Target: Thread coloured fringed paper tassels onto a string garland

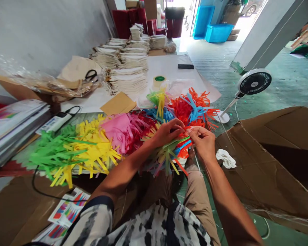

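My left hand (168, 132) and my right hand (203, 142) meet at the table's front edge, fingertips pinched close together on a fringed paper tassel (184, 147) with red, blue and green strips. A thin white string (196, 160) hangs below my right fingers. More multicoloured strips (166, 155) droop under my left wrist. To the left lie fringed paper bundles: green (55, 150), yellow (94, 145) and pink (123, 128). Red fringed paper (181, 109) with blue strips lies just beyond my hands. My fingers partly hide the pinched spot.
Stacks of off-white sheets (128, 80) fill the table's far left. A tape roll (159, 80), a dark phone-like object (185, 66) and scissors (91, 75) lie there too. A fan (255, 82) stands at the right, beyond an open cardboard box (261, 177).
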{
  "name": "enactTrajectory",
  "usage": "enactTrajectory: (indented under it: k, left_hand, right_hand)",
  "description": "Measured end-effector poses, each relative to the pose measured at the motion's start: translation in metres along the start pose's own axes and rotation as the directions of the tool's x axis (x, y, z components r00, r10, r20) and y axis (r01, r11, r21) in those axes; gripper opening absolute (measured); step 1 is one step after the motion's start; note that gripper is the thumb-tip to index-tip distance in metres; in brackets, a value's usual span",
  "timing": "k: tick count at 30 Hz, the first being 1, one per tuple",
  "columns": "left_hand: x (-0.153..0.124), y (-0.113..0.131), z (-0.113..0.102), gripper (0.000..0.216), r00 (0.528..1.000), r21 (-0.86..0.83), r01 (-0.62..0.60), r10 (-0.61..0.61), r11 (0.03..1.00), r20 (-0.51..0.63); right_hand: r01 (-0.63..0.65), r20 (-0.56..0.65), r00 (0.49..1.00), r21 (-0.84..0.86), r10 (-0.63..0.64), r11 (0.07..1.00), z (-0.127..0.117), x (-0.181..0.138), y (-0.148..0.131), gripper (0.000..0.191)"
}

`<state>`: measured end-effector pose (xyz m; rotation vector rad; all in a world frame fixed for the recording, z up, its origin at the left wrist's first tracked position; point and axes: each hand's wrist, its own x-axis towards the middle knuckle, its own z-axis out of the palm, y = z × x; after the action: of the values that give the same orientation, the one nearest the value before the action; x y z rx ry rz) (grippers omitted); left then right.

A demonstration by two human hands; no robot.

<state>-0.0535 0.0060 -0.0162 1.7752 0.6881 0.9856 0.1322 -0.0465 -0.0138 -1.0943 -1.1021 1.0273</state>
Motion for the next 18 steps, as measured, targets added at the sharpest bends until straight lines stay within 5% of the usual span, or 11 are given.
enactTrajectory:
  k: [18]
  left_hand:
    - [-0.003, 0.0085, -0.0064, 0.02, 0.999, 0.353, 0.012, 0.004, 0.936, -0.044]
  right_hand:
    - [-0.018, 0.01, 1.0, -0.091, 0.018, 0.996, 0.0075, 0.0002, -0.0013, 0.032]
